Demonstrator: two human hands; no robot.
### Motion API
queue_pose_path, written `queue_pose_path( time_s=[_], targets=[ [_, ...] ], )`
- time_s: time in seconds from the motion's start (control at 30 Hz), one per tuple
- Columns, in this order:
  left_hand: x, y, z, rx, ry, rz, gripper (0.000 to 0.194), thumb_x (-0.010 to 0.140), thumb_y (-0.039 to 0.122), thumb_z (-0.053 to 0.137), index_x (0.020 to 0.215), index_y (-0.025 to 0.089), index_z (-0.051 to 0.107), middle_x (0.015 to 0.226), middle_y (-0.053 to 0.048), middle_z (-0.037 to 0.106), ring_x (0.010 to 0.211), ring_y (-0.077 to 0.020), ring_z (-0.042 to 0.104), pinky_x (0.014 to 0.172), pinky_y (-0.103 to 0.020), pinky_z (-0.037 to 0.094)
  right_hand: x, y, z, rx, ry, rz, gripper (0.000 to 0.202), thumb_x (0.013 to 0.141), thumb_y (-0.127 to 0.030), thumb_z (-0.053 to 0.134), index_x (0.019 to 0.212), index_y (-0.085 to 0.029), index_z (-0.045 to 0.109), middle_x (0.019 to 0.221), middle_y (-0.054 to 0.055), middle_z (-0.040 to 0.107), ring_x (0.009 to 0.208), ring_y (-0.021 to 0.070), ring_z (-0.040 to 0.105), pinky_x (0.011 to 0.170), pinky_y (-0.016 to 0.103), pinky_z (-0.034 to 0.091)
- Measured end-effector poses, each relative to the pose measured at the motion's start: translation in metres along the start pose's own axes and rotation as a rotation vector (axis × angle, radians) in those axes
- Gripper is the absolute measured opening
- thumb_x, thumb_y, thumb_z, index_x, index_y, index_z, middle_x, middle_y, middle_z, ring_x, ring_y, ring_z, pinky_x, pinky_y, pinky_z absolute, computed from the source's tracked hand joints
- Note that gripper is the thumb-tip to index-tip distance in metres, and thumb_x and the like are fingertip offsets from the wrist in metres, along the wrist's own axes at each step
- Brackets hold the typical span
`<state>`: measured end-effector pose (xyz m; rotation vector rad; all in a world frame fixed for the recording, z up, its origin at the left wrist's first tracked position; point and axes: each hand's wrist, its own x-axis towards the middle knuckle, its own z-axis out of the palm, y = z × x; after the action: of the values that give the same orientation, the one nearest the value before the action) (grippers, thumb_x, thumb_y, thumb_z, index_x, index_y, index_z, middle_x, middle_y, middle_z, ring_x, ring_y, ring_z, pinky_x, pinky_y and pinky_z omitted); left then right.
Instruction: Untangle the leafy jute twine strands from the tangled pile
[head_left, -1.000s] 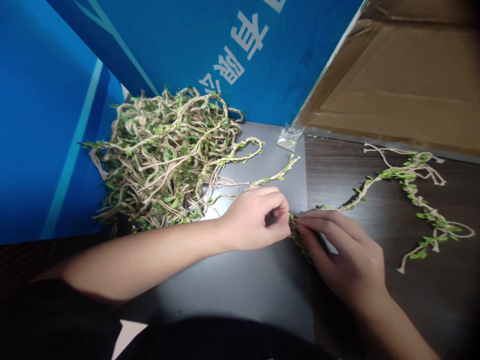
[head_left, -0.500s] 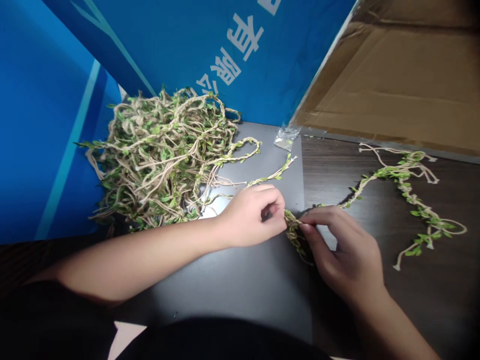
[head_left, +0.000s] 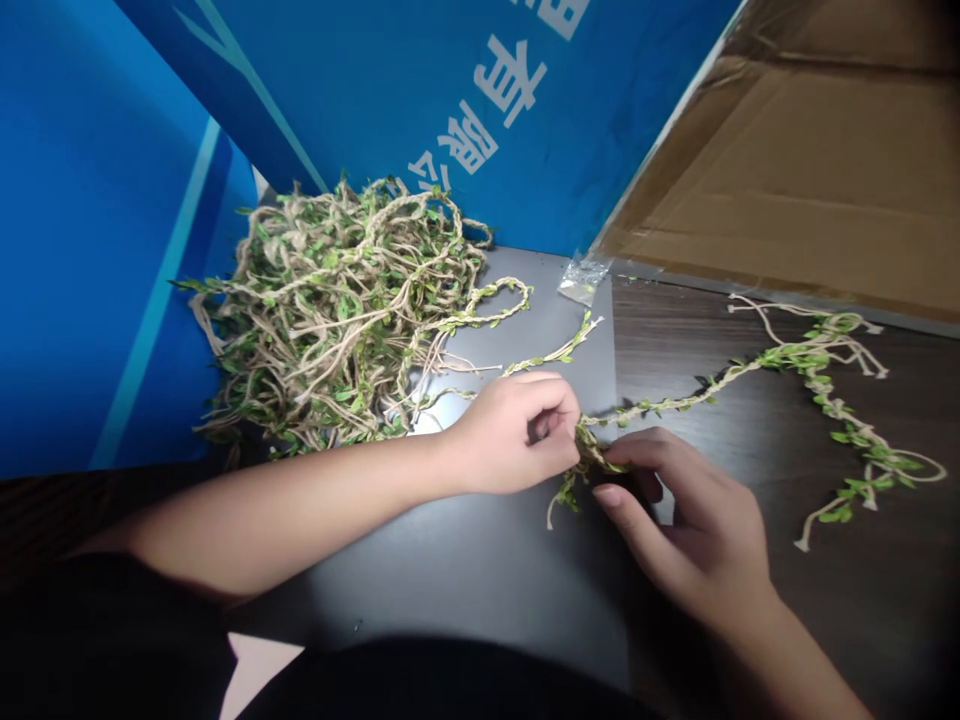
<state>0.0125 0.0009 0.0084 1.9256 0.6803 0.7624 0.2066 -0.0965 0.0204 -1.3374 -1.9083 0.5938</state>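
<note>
My left hand (head_left: 525, 432) is closed in a pinch on a braided leafy rope (head_left: 592, 452), beige cord with small green leaves. A bunched part of it shows at the fingertips, and a short leafy tail hangs below. My right hand (head_left: 690, 515) is just to the right, thumb and forefinger apart, the forefinger close to or touching the bunched part. Its other fingers are partly hidden. From the bunch a braided length (head_left: 679, 402) runs right across the dark wood surface to a loose tangle of cord ends and leaves.
A large heap of leafy ropes (head_left: 352, 310) lies at the left on the grey mat (head_left: 465, 570). Behind stand a blue printed panel (head_left: 600, 120) and a brown cardboard sheet (head_left: 810, 170). A small clear plastic bag (head_left: 583, 280) lies at the mat's far edge.
My right thumb and forefinger have parted from their pinch on the rope and moved slightly lower. A leafy tail now shows below my left hand, which keeps its hold. The view has shifted slightly.
</note>
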Motion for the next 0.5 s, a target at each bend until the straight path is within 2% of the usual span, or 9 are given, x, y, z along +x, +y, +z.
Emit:
queue_pose_path(
  time_s=[0.2,0.37,0.43,0.5],
  targets=[
    [0.0002,0.0006,-0.0019,0.023,0.045,-0.005,0.010,0.079,0.012,0.054,0.071,0.017,0.052,0.070,0.003,0.051,0.065,-0.0092,0.046,0.062,-0.023,0.039,0.0001,0.0028,-0.0025,-0.070,-0.065,-0.110,0.010,0.092,-0.020,0.066,0.102,-0.019,0.063,0.113,0.009,0.066,0.103,0.0186,0.067,0.087,0.029,0.054],
    [-0.0010,0.0008,-0.0019,0.020,0.050,0.034,0.011,0.083,0.013,0.055,0.073,0.017,0.054,0.072,0.002,0.052,0.066,-0.0089,0.047,0.063,-0.022,0.040,-0.0058,0.0061,0.0022,-0.155,-0.070,-0.130,0.027,0.092,-0.019,0.066,0.120,-0.019,0.064,0.127,0.012,0.064,0.114,0.0210,0.066,0.094,0.031,0.056],
    [-0.0021,0.0012,-0.0013,0.018,0.070,0.045,0.011,0.089,0.019,0.057,0.078,0.017,0.056,0.074,0.002,0.054,0.068,-0.0094,0.049,0.065,-0.023,0.041,-0.0068,0.0070,0.0048,-0.161,-0.054,-0.120,0.031,0.092,-0.018,0.066,0.123,-0.018,0.063,0.129,0.013,0.064,0.116,0.0210,0.066,0.095,0.030,0.056],
    [-0.0030,0.0014,-0.0002,0.023,0.090,0.037,0.018,0.091,0.032,0.064,0.084,0.017,0.059,0.078,0.001,0.056,0.070,-0.0101,0.050,0.066,-0.024,0.043,-0.0062,0.0070,0.0062,-0.143,-0.038,-0.114,0.030,0.092,-0.016,0.065,0.123,-0.018,0.064,0.129,0.013,0.064,0.117,0.0204,0.066,0.097,0.029,0.056]
  ],
)
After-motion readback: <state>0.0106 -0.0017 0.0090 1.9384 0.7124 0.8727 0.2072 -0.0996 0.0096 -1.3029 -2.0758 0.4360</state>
